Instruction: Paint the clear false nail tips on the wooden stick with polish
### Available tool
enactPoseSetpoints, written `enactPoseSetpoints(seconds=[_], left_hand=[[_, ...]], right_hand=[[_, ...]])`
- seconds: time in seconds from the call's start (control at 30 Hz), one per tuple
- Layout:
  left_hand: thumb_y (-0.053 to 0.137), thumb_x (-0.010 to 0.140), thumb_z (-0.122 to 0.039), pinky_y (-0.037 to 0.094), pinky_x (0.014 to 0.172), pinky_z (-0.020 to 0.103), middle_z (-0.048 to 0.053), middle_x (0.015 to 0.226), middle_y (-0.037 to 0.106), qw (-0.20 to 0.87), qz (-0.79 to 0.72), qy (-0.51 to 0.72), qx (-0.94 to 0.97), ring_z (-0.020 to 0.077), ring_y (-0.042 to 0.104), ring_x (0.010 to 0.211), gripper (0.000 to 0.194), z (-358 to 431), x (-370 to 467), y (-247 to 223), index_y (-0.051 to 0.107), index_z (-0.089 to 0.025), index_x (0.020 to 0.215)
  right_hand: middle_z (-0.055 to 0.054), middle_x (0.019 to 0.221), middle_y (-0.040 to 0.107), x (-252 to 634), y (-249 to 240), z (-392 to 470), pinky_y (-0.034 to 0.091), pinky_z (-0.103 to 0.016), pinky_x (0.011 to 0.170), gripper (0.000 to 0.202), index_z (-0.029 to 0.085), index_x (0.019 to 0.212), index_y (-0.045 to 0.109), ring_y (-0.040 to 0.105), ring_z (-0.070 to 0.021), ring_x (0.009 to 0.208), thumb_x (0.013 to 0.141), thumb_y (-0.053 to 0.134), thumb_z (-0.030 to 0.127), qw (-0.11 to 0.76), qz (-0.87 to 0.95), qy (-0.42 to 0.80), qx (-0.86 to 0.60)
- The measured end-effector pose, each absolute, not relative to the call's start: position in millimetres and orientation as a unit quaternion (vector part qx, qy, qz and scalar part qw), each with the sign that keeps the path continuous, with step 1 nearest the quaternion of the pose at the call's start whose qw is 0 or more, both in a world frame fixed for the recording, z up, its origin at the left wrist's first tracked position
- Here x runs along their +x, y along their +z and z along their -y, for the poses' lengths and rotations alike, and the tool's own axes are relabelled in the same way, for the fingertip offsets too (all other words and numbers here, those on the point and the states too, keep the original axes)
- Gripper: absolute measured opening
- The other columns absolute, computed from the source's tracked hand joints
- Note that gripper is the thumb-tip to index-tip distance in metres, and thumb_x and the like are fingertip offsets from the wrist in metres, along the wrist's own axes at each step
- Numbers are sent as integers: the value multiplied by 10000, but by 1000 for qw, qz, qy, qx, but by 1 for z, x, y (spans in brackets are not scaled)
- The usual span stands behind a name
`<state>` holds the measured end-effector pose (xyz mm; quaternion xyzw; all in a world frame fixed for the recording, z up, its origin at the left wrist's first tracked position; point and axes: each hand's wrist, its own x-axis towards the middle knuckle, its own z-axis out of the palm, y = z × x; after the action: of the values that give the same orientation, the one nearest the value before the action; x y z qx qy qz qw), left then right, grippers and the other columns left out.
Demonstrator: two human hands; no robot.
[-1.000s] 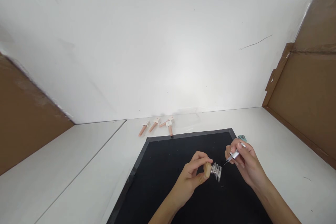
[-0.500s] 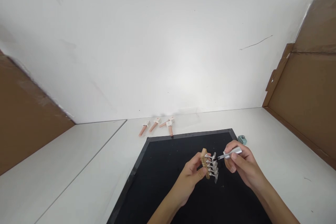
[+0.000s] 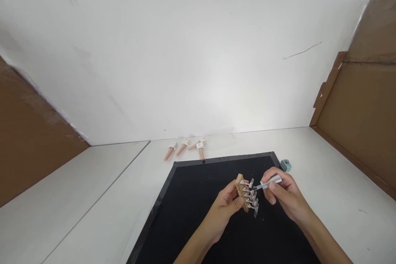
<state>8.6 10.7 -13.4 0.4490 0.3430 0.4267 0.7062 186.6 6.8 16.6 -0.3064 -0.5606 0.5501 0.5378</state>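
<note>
My left hand (image 3: 228,203) grips a light wooden block (image 3: 239,183) between thumb and fingers. Metal stems stick out of the block's right side, each carrying a pale, translucent nail tip (image 3: 256,211). My right hand (image 3: 284,188) pinches the silver handle of a small brush (image 3: 271,181). Its thin stem points left, and its dark end is at the upper nail tips; whether it touches one I cannot tell. Behind my right hand a small teal bottle (image 3: 286,165) stands by the mat's corner, with a dark round spot on top.
A black mat (image 3: 192,198) with a grey border lies beneath my hands on the white table (image 3: 123,206). Several small white-and-pink bottles (image 3: 200,151) lie beyond its far edge. Cardboard panels (image 3: 361,111) flank both sides, with a white wall behind.
My right hand has shifted slightly left, bringing the brush end in among the upper nail tips. The wooden block has turned a little in my left hand.
</note>
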Motion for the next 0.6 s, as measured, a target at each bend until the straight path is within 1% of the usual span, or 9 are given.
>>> enactPoseSetpoints(seconds=[0.13, 0.3, 0.43, 0.6], left_hand=[[737, 590, -422, 383, 843, 355, 66, 987, 642, 715, -338, 424, 441, 219, 528, 935, 458, -10, 9, -12, 660, -230, 998], [742, 586, -421, 408, 763, 319, 63, 954, 627, 730, -322, 425, 428, 188, 530, 864, 457, -10, 9, -12, 665, -216, 986], [747, 583, -410, 424, 718, 317, 64, 936, 613, 746, -306, 419, 416, 178, 536, 820, 480, -10, 9, -13, 650, -207, 1007], [706, 639, -413, 451, 667, 309, 36, 874, 581, 763, -286, 399, 421, 144, 546, 744, 431, -10, 8, -17, 623, -219, 1015]], right_hand=[[73, 476, 389, 187, 17, -7, 279, -234, 435, 310, 181, 760, 592, 342, -92, 401, 768, 631, 489, 524, 569, 551, -312], [73, 489, 386, 187, 17, -6, 286, -231, 433, 281, 187, 764, 599, 346, -88, 407, 781, 628, 466, 526, 575, 547, -305], [66, 497, 395, 188, 16, -7, 300, -239, 430, 280, 187, 767, 605, 358, -94, 407, 784, 620, 466, 523, 581, 540, -311], [73, 473, 388, 186, 17, -6, 298, -237, 430, 286, 186, 751, 607, 348, -91, 395, 768, 638, 470, 547, 560, 537, -315]])
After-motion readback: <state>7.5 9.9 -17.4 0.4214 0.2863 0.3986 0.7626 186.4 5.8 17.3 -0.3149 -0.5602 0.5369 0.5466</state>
